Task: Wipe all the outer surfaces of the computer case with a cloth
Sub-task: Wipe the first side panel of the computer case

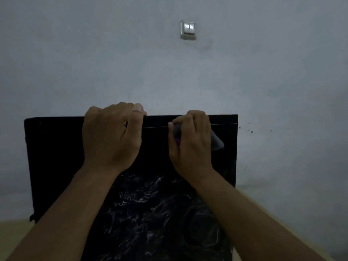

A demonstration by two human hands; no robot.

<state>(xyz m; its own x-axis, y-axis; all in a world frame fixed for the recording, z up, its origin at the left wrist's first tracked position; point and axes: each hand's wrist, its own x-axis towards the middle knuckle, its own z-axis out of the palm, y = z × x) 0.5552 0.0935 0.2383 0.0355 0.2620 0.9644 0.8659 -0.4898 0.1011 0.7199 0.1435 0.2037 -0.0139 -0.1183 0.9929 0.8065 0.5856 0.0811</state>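
We had our left hand point(113, 136) hooked over the computer case point(56, 157) far edge, right hand point(190, 146) bunching the soft cloth point(216, 141). Case looked heavy, rigid, slick, so that edge seemed the spot to brace.

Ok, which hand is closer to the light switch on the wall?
Right. The right hand, holding the cloth on the top edge of the computer case, sits almost straight below the light switch; the left hand grips that edge further to the left.
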